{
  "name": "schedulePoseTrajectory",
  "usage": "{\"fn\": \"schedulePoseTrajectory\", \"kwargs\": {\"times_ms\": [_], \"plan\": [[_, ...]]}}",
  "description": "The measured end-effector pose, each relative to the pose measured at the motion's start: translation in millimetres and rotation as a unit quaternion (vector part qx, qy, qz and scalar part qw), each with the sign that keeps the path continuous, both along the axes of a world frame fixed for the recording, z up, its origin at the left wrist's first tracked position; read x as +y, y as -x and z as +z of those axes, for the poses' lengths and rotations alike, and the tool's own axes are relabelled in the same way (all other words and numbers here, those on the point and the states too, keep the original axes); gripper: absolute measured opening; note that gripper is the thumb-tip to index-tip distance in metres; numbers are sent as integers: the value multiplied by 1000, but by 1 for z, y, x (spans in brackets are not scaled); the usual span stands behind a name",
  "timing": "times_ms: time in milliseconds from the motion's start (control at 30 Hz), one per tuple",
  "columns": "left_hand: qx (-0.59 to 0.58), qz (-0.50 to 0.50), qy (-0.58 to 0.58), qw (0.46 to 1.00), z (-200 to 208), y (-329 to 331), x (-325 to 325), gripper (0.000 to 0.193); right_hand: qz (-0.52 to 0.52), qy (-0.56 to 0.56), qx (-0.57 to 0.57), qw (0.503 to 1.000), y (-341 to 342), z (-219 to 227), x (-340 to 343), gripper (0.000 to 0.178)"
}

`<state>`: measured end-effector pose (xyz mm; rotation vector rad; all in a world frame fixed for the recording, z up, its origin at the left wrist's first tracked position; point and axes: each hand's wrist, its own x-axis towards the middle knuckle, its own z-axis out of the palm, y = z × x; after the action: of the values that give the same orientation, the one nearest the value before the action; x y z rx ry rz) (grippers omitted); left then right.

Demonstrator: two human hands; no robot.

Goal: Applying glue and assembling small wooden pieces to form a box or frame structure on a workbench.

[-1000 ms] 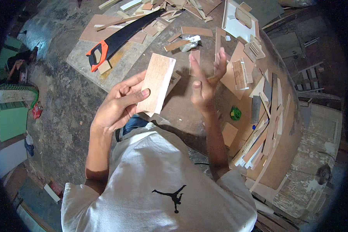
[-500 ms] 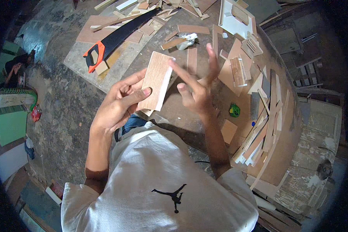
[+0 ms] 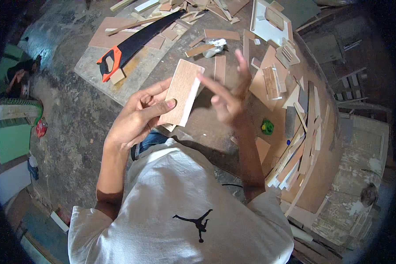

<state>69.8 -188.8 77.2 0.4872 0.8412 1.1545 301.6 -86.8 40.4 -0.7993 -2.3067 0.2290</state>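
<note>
My left hand [image 3: 141,112] holds a thin rectangular wood piece [image 3: 179,90], thumb on its face and the other fingers behind. Along the right-hand edge of this piece runs a white band; whether it is glue or a white backing I cannot tell. With its index finger stretched out to the upper part of that edge, my right hand [image 3: 229,99] is slightly blurred, its other fingers apart and nothing in them. Part of another pale piece [image 3: 169,127] shows beneath the held one. Beyond my hands stands a small pot [image 3: 213,51] smeared with white paste, a wood strip [image 3: 199,49] resting against it.
A handsaw [image 3: 136,42] with an orange and black handle lies at the far left of the table. Wood strips [image 3: 310,127] are heaped on the right, near a green tape measure [image 3: 267,126]. A white-faced panel [image 3: 268,26] lies at the far right; offcuts [image 3: 211,11] cover the back.
The wood piece and my left hand have shifted slightly right. My right hand has also moved a little right, its fingertip now slightly lower along the white edge.
</note>
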Motion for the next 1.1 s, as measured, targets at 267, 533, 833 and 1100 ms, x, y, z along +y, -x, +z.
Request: {"fn": "schedulePoseTrajectory", "kwargs": {"times_ms": [267, 533, 833, 1100], "plan": [[2, 15, 7, 1000, -7, 4, 4, 61, 140, 15, 42, 989, -8, -19, -48, 45], [4, -22, 10, 1000, -1, -3, 4, 60, -19, -296, -72, 952, -9, -26, -2, 60], [35, -13, 45, 998, -4, -1, 0, 59, -54, -224, -50, 972, -10, -21, 44, 59], [1, 4, 38, 999, -14, 0, 0, 60, -38, -165, -54, 984, -13, -25, 42, 53]]}}
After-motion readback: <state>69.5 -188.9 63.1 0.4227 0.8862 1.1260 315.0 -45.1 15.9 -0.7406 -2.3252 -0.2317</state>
